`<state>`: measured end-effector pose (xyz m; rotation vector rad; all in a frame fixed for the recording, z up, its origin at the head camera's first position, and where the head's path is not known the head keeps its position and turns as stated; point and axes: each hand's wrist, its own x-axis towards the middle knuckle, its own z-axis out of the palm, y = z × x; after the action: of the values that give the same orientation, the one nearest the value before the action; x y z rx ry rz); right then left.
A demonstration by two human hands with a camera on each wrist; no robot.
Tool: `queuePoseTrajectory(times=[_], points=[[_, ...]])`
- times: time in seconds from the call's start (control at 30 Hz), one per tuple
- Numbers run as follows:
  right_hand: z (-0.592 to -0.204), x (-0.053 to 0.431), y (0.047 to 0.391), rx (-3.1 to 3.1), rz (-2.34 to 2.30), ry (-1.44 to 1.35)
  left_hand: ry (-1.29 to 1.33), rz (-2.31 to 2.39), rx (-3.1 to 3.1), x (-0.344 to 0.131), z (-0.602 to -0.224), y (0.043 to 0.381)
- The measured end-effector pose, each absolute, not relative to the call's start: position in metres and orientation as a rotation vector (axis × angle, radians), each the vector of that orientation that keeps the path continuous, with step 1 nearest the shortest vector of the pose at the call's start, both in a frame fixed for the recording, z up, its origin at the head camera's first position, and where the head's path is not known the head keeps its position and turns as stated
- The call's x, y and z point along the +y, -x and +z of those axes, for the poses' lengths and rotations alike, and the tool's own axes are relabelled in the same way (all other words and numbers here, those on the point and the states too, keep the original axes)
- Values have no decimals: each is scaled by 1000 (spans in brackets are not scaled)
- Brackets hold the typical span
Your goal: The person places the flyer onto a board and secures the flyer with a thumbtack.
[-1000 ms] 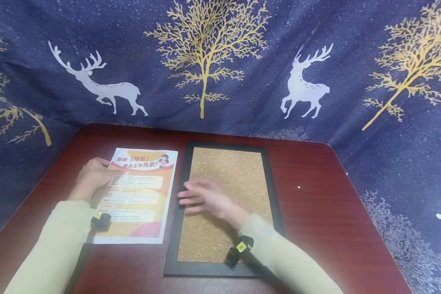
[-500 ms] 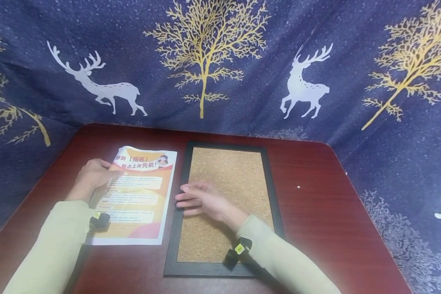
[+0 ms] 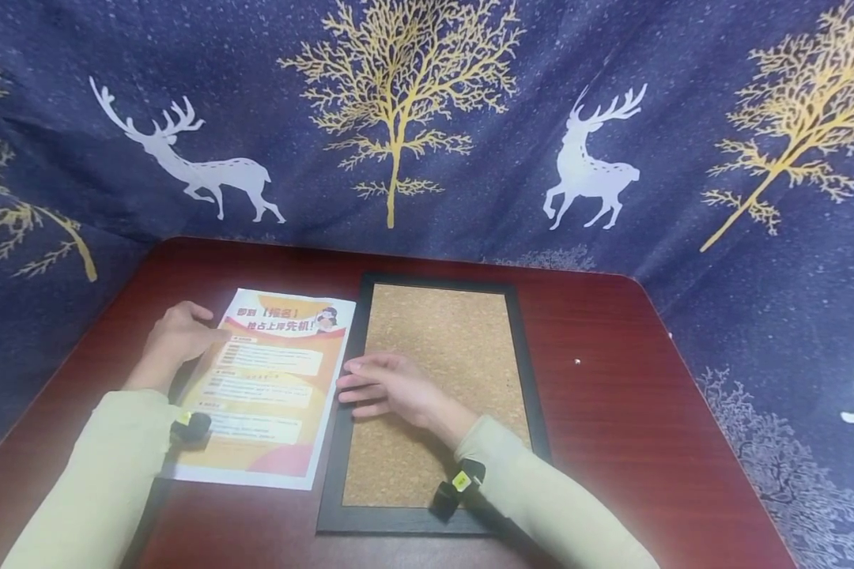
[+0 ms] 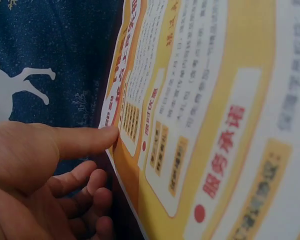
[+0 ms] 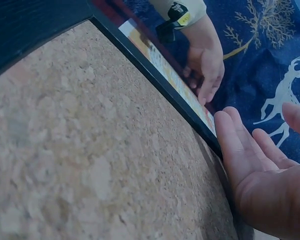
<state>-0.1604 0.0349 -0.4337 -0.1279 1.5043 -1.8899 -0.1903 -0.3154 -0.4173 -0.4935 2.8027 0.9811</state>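
Note:
A printed poster sheet (image 3: 270, 395), orange and white, lies on the table left of a cork board (image 3: 434, 332) in a black frame (image 3: 338, 474). Its upper right corner meets the frame's left side. My left hand (image 3: 179, 336) is at the poster's left edge. In the left wrist view the thumb (image 4: 90, 140) touches that edge, with the other fingers loosely bent beside it, off the paper. My right hand (image 3: 398, 387) reaches over the board, palm to the left, fingers extended. Its fingertips (image 5: 225, 120) are near the poster's right edge, across the frame's left side.
The dark red table (image 3: 612, 411) stretches right of the board, with a tiny white speck (image 3: 578, 361) on it. Behind the table hangs a blue cloth (image 3: 470, 197) printed with deer and trees. Each wrist carries a small black camera (image 3: 192, 429).
The poster has shifted right toward the board and turned slightly clockwise. Its upper left corner, buckled half a second ago, looks flatter. Both hands have barely moved.

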Motion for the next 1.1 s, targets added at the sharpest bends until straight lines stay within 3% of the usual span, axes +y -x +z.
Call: queuePoseTrajectory(times=[1.1], points=[[-430,36,159,1506,-1860,183,378,1081,2749,-316,-410,185]])
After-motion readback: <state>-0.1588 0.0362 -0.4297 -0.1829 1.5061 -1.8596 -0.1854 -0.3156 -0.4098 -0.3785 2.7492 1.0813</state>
